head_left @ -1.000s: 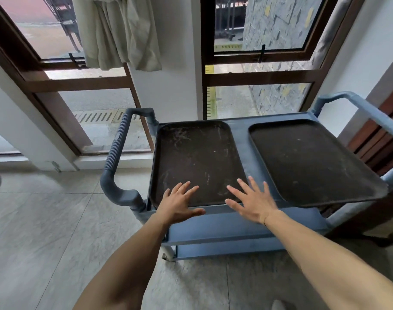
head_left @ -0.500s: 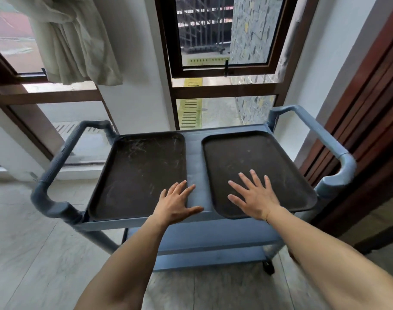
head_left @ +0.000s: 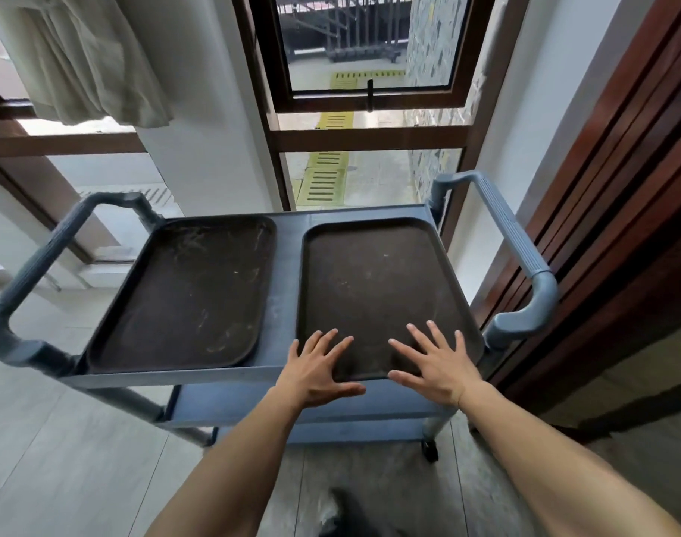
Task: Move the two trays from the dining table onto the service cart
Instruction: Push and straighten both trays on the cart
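Two dark brown trays lie side by side on the top shelf of a blue-grey service cart [head_left: 288, 296]. The left tray [head_left: 187, 292] is scratched and sits untouched. The right tray [head_left: 373, 281] reaches the cart's near edge. My left hand [head_left: 317, 372] rests flat, fingers spread, over the near left corner of the right tray. My right hand [head_left: 433, 362] lies flat with fingers apart on that tray's near right part. Neither hand grips anything.
The cart has a handle on the left [head_left: 28, 281] and on the right [head_left: 525, 273], and lower shelves [head_left: 300, 405]. Windows and a white pillar [head_left: 199, 110] stand behind it. Dark wooden panelling [head_left: 621, 211] is close on the right. My shoe [head_left: 344, 513] shows on the tiled floor.
My view has shifted to the right along the cart. Both hands moved from the left tray and centre strip onto the near edge of the right tray.
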Available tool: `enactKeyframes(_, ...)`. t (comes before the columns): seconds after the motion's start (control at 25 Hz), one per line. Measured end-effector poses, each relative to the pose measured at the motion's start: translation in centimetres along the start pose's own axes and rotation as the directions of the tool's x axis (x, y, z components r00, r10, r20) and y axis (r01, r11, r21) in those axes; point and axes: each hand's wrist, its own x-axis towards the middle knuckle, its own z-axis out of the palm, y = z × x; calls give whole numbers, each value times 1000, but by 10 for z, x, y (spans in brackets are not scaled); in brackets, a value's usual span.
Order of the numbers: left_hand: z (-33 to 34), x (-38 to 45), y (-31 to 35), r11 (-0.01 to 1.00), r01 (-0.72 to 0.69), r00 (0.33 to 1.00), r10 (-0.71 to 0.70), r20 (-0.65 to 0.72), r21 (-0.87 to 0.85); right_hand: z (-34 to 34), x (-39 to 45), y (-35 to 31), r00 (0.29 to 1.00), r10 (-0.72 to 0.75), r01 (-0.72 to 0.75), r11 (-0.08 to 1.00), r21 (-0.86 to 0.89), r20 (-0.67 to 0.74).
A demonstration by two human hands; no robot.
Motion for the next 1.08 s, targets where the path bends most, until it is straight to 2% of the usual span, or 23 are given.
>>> enactKeyframes(0.12, 5, 7, 2, 999, 17, 1000, -18, 24, 48, 7, 3, 4, 1000, -4, 3, 1000, 18, 23)
enactKeyframes(0.44, 1, 40, -7, 993, 7, 1000, -4, -20, 115, 8, 29, 10, 998, 48, -50, 997, 59, 34)
enactKeyframes(0.72, -4, 88, -19, 995, 14, 994, -24, 105, 102, 17, 68, 12, 991, 88, -99, 989, 113, 98)
enactKeyframes(1.08, -4, 97, -22, 998, 15, 995, -21, 101, 56, 7, 79, 15, 980, 87, -113, 984, 139, 179)
